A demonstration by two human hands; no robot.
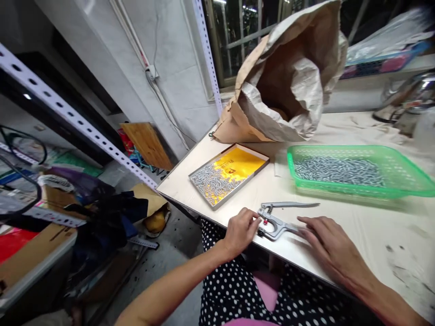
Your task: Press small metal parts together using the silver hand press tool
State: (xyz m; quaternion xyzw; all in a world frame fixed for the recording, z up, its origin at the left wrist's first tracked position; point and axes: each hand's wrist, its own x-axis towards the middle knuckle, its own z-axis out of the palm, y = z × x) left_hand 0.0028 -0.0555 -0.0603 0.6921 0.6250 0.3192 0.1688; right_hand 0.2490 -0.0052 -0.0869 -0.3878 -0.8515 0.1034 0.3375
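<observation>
Grey metal hand-press pliers [277,228] lie near the table's front edge, handles spread, with a small spring and a red part by the jaw. My left hand [240,231] is at the jaw end, thumb and index finger pinched together; whatever they hold is too small to make out. Over the end of the lower handle rests my right hand [331,242], fingers stretched out and loose. Beyond my left hand sits a shallow box lid [249,160] with a yellow bottom, partly covered by small silvery metal pieces [212,181].
A green plastic basket [343,190] holds many similar metal pieces at the right. Behind stands a large open brown paper bag [231,120]. A metal kettle [408,97] is at the far right. Left of the table are a perforated metal post [81,124] and cluttered floor.
</observation>
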